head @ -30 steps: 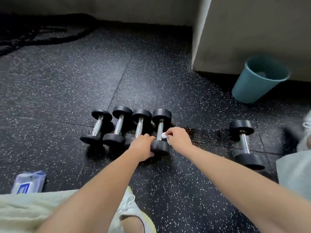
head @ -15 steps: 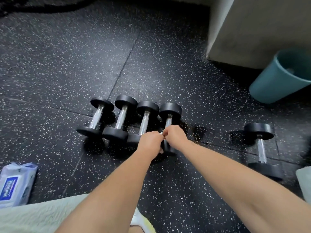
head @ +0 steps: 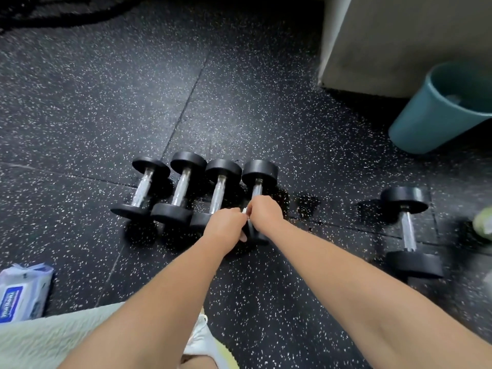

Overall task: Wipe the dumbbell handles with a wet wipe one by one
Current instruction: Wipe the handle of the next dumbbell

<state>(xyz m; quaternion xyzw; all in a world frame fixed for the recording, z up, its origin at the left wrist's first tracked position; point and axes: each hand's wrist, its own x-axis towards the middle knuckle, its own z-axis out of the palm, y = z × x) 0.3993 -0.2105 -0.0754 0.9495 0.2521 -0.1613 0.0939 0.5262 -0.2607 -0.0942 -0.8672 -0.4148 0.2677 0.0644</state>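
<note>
Several black dumbbells with chrome handles lie side by side on the floor. I am working on the rightmost of the row [head: 259, 173]. My right hand [head: 265, 212] grips a white wet wipe [head: 244, 210] round its handle, near the nearer weight. My left hand [head: 225, 222] is curled over that dumbbell's near weight and touches the right hand. The wipe shows only as a small white scrap between the hands. Another dumbbell [head: 408, 230] lies apart at the right.
A teal bin [head: 436, 113] stands at the right by a pale wall corner [head: 327, 49]. A wet wipe pack [head: 22, 291] lies at the left on the speckled floor. My pale shorts [head: 53, 339] and a white shoe [head: 205, 339] fill the bottom edge.
My right hand has slid down the handle toward me and now meets the left hand. The view has tilted down and to the left.
</note>
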